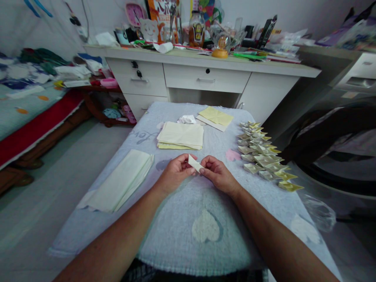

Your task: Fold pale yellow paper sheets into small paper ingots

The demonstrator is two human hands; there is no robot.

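Cluttered white desk (205, 66) at the back of a bedroom. Nearer, covered by a pale blue towel (188, 235) with heart prints. Along its left edge, a long pile of pale sheets (123, 180); toward the far edge, a squarer paper stack (181, 136); down the right edge, a row of folded paper pieces (264, 154). At the middle, left hand (175, 172) and right hand (217, 172), both pinched on a small folded paper (195, 163), long axis slanting from far-left to near-right. Underside hidden by fingertips; folds hard to make out.
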